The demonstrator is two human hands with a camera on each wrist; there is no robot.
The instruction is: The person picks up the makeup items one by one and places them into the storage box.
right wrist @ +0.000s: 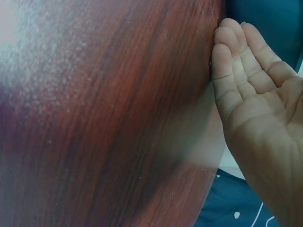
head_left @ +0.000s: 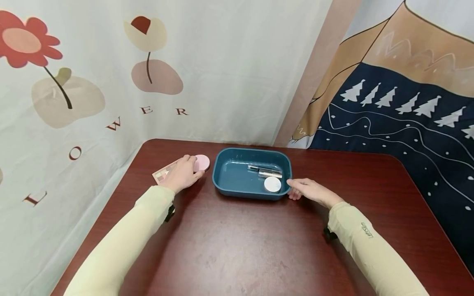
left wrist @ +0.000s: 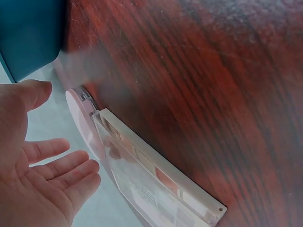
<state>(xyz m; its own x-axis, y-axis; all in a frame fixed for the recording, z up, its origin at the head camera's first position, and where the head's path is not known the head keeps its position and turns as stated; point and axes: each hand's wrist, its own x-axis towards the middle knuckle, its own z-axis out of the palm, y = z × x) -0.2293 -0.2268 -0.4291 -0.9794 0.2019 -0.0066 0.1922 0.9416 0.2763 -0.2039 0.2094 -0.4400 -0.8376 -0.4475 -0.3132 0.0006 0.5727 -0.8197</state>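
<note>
My left hand (head_left: 184, 174) reaches over a makeup palette (head_left: 161, 174) and a round pink compact (head_left: 202, 163) at the table's back left. In the left wrist view its fingers are loosely bent and hold nothing, beside the palette's clear lid (left wrist: 142, 189). To the right stands a blue rectangular bin (head_left: 237, 193). Inside it lie a slim dark-and-silver tube (head_left: 253, 167), a silver tube (head_left: 270, 173) and a round white-lidded container (head_left: 272, 184). My right hand (head_left: 309, 190) rests at the bin's right end, one fingertip at the rim, the other fingers fairly straight along the outer wall.
A dark red wood-grain table (head_left: 229, 242) with rounded back corners holds everything. Behind it hangs a pale flower-printed curtain (head_left: 229, 82); a navy and tan curtain (head_left: 389, 119) with tree prints covers the right side.
</note>
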